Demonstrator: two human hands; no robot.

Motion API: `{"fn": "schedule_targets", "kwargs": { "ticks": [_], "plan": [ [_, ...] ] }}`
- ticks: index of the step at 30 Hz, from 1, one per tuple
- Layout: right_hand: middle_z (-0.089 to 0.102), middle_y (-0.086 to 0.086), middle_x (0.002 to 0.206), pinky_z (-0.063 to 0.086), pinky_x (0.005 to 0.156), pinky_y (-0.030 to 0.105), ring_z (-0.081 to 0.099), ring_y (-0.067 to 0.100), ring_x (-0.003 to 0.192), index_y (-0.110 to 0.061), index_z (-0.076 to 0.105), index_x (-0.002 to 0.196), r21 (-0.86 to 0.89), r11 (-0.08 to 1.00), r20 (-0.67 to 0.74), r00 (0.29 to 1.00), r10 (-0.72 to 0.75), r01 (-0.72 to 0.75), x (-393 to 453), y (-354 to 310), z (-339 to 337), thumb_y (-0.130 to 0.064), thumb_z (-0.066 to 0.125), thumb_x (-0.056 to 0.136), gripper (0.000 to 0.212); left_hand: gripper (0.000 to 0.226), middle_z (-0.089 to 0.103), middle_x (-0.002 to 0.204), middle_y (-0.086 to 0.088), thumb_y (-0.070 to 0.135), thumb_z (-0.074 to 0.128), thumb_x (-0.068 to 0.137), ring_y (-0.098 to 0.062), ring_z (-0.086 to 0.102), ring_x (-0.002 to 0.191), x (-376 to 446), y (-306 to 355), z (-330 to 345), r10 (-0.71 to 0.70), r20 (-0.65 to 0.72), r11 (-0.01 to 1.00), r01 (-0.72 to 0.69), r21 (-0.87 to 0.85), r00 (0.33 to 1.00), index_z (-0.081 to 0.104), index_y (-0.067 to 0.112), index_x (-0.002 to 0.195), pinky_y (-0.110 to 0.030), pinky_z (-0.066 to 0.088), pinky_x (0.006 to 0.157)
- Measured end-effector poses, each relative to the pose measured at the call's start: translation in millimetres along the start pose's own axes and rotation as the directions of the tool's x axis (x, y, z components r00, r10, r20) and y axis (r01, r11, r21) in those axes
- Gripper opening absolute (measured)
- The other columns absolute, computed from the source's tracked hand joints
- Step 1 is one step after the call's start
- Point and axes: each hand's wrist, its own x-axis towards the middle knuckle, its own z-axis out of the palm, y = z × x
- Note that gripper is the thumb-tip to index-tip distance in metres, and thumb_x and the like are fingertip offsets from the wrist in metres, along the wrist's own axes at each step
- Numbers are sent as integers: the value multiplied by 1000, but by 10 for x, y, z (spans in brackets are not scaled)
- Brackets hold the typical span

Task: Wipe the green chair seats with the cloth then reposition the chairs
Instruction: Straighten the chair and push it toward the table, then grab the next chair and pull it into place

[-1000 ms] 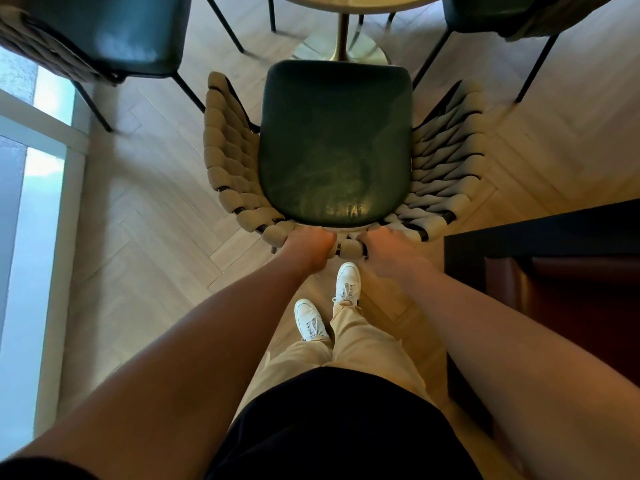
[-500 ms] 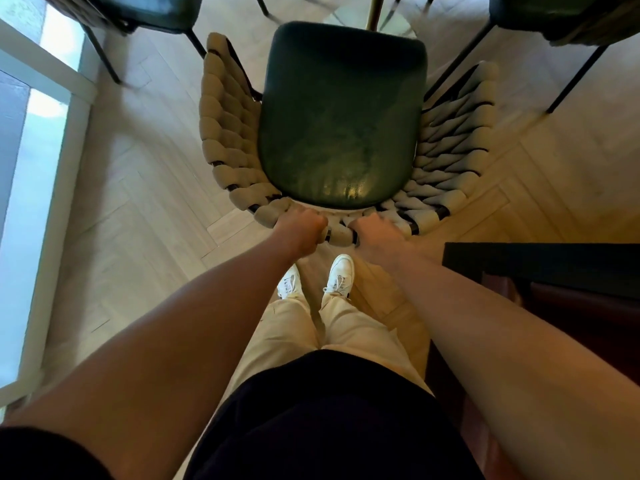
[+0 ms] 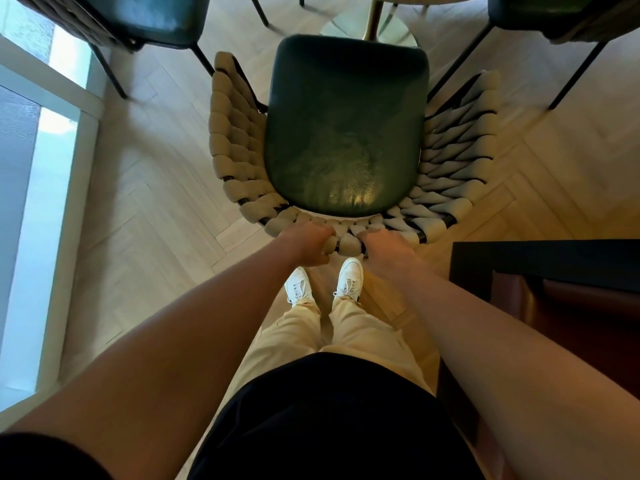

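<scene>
A chair with a dark green seat (image 3: 346,133) and a woven beige backrest (image 3: 235,150) stands right in front of me, its seat facing the round table. My left hand (image 3: 308,244) grips the top of the backrest just left of its middle. My right hand (image 3: 384,245) grips the same rim just to the right. No cloth shows in either hand or anywhere in view.
A second green chair (image 3: 149,19) stands at the far left, a third (image 3: 540,15) at the far right. The table's brass base (image 3: 370,29) is beyond the held chair. A dark bench with a brown cushion (image 3: 554,271) is close on my right, a window (image 3: 31,168) on my left.
The chair with both hands on its backrest has slid forward toward the table base, and I have stepped after it. My grip on the backrest is unchanged.
</scene>
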Motion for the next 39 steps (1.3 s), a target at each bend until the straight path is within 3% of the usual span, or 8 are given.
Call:
{"fn": "schedule_targets", "kwargs": {
  "ticks": [7, 10, 14, 18, 22, 26, 31, 39],
  "plan": [
    [60, 0, 134, 52, 96, 47, 58, 28, 115, -35, 40, 144, 124, 990, 105, 991, -87, 74, -109, -83, -254, -52, 61, 89, 61, 52, 63, 131, 5, 57, 63, 91, -20, 59, 117, -188, -76, -86, 40, -73, 997, -35, 67, 997, 53, 30, 135, -35, 47, 98],
    [64, -2, 126, 54, 92, 42, 62, 24, 112, -33, 45, 141, 146, 984, 129, 984, -119, 100, -89, -129, -389, -58, 53, 93, 54, 55, 66, 124, 7, 69, 51, 86, -18, 60, 109, -264, -72, -201, 11, -67, 999, -7, 52, 998, 56, 33, 128, -40, 53, 96],
    [55, 2, 145, 49, 103, 45, 56, 26, 127, -25, 41, 150, 97, 982, 150, 973, -173, 160, -11, -241, -617, -51, 42, 103, 53, 42, 67, 115, 7, 61, 50, 96, -15, 63, 100, -353, -181, -307, -61, -81, 995, 54, -88, 995, 61, 31, 124, -37, 56, 96],
    [54, 3, 146, 47, 105, 44, 54, 26, 129, -25, 41, 150, 20, 969, 164, 955, -247, 247, 125, -460, -827, -51, 38, 105, 52, 42, 66, 108, 9, 65, 52, 93, -14, 61, 94, -631, -415, -377, -159, -155, 973, 128, -192, 975, 60, 34, 121, -36, 57, 92],
    [49, -1, 152, 43, 111, 43, 49, 23, 135, -28, 39, 152, 16, 938, 170, 924, -344, 346, 245, -770, -952, -52, 41, 104, 54, 51, 62, 135, -3, 49, 61, 96, -22, 57, 121, -974, -623, -354, -262, -203, 946, 210, -245, 944, 53, 23, 140, -40, 47, 108],
    [60, -2, 138, 52, 102, 41, 61, 19, 117, -33, 45, 145, 72, 907, 196, 886, -420, 414, 352, -1197, -980, -54, 47, 102, 48, 65, 48, 154, -3, 54, 58, 97, -25, 44, 142, -1255, -904, -135, -377, -182, 900, 313, -303, 908, 43, 22, 151, -44, 37, 118],
    [52, 4, 148, 49, 105, 41, 56, 24, 126, -26, 40, 151, -4, 856, 172, 844, -509, 517, 431, -1827, -913, -44, 53, 102, 54, 66, 46, 155, -5, 52, 60, 96, -27, 47, 139, -1601, -1252, 189, -471, -137, 828, 384, -409, 871, 41, 23, 152, -44, 40, 114],
    [36, 4, 161, 38, 112, 47, 39, 29, 144, -29, 29, 157, -165, 841, 246, 847, -471, 516, 598, -2980, -741, -53, 45, 103, 62, 66, 48, 153, -7, 50, 60, 97, -27, 51, 134, -2138, -2095, 501, -516, -123, 764, 390, -514, 848, 40, 21, 153, -42, 43, 110]
  ]
}}
